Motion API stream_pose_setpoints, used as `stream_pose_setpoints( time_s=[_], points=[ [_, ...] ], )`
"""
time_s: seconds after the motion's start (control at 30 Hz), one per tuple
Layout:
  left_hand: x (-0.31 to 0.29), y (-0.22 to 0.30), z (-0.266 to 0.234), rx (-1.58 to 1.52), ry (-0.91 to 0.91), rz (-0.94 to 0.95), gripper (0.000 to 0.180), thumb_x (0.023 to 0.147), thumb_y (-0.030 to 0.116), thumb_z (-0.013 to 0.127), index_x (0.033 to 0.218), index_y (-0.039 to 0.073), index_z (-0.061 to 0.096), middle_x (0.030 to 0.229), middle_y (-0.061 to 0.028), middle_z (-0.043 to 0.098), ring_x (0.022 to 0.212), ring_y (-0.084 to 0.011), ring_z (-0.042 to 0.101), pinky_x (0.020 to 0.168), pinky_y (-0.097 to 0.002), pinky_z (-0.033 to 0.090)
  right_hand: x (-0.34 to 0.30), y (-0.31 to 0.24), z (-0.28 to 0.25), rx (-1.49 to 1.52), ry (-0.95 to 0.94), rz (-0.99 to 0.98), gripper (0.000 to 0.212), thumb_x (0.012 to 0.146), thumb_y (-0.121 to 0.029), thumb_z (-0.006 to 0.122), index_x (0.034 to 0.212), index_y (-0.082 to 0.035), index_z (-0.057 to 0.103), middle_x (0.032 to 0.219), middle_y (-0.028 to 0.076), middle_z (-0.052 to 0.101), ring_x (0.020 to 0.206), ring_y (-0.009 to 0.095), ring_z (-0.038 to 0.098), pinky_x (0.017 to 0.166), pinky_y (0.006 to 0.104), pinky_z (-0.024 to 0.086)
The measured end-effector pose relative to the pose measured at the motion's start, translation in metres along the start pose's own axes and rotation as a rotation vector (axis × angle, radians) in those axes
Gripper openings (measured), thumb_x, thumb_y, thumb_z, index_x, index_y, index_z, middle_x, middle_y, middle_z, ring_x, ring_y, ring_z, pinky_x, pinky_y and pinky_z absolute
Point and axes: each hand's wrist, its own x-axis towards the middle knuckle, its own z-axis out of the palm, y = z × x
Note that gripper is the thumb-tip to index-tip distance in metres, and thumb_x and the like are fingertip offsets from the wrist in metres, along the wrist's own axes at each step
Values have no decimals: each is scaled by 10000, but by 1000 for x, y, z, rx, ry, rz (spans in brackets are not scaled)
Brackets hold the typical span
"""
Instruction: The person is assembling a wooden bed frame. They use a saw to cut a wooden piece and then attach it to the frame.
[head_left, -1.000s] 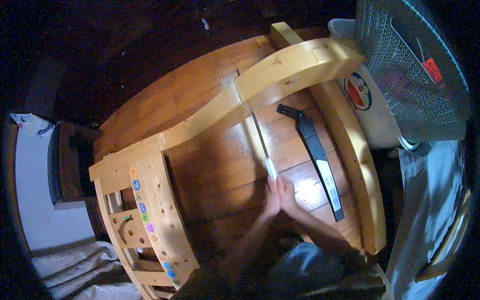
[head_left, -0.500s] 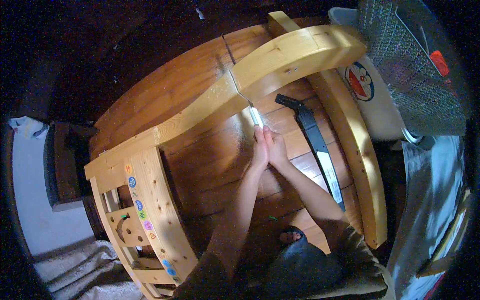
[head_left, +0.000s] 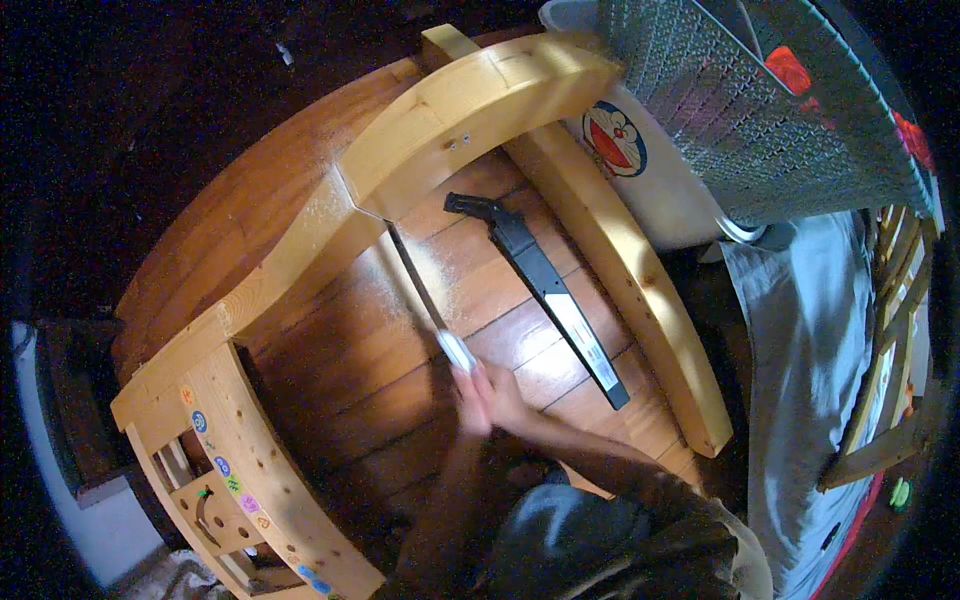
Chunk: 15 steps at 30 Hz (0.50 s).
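Across a brown plank floor (head_left: 330,375) stands a pale wooden frame (head_left: 395,160), its curved beam dusted with sawdust beside a cut. To the upper right, a grey-green woven basket (head_left: 720,110) stands against a white bin (head_left: 660,180). Within the frame, a long black case (head_left: 543,283) lies slantwise on the planks. Left of it, near the middle of the view, is a saw (head_left: 411,270), its narrow blade running up into the cut in the beam. The left hand (head_left: 472,408) and right hand (head_left: 505,402), slightly blurred, press together, both closed around its pale handle. A white label (head_left: 580,332) on the case bears print too small to read. The bin carries a red, white and blue cartoon picture (head_left: 614,138). Small coloured stickers (head_left: 222,467) line the frame's slatted panel at lower left.
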Motion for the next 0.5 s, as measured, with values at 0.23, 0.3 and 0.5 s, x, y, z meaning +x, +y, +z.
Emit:
stream_pose_setpoints(
  time_s=[0.23, 0.3, 0.5],
  points=[
    [93, 155, 18, -45, -171, 44, 643, 847, 533, 233, 1098, -30, 416, 978, -121, 495, 885, -194, 477, 761, -304, 398, 112, -71, 32, -54, 64, -120, 492, 871, -365, 347, 695, 37, 571, 572, 161, 536, 556, 206, 532, 541, 333, 414],
    [76, 165, 35, 54, -77, 114, 638, 850, 525, 228, 1113, -28, 407, 988, -135, 499, 895, -216, 477, 769, -316, 398, 111, -77, 24, -118, 70, -89, 472, 868, -355, 355, 720, 37, 572, 595, 156, 550, 571, 200, 538, 549, 331, 417],
    [-6, 21, -6, -63, -90, 55, 415, 868, 415, 318, 985, 35, 438, 878, -47, 469, 794, -159, 454, 701, -281, 394, -12, -24, 4, 24, 35, 16, 372, 862, -274, 369, 850, 27, 587, 640, 163, 576, 594, 222, 576, 553, 348, 447]
  ],
)
